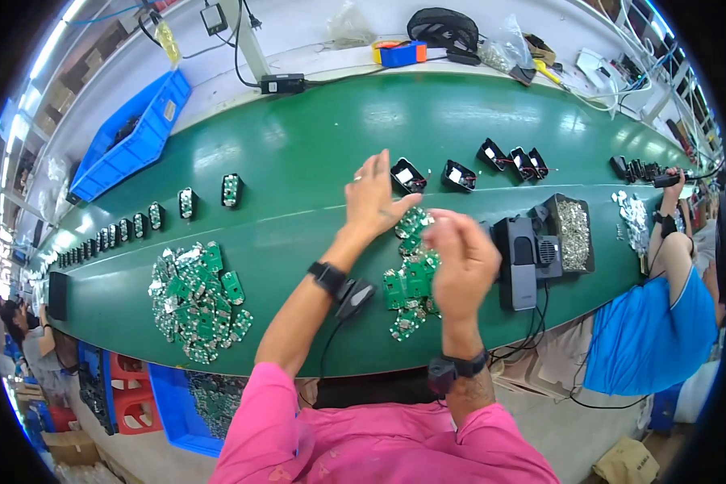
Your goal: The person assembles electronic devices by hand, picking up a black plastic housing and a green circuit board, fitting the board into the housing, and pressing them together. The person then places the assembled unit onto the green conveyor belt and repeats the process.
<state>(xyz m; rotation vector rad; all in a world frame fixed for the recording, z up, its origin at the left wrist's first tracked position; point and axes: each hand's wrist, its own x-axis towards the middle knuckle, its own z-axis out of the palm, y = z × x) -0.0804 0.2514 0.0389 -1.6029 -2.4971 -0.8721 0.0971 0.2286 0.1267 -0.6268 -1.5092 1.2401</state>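
Right now both my hands are lifted over the green conveyor belt (298,161), just above the smaller heap of green circuit boards (410,278) that lies between them. My left hand (373,198) is spread open, fingers up and palm turned toward the right, holding nothing that I can see. My right hand (460,262) is blurred and curled in on itself; I cannot tell whether it pinches a board or is simply closed. A bigger pile of boards (198,298) sits well apart to my left, and a row of black housings (458,175) stands further up the belt, just beyond my left fingertips. A dark boxy device (518,260) is close beside my right hand, with a tray of small metal parts (574,232) past it. As I judge it, the risk is my raised hands sweeping sideways: the right could knock the device or drag its cables, and a loose grip would drop a board back into the heap, where it could snag or scatter the others toward the belt's edge
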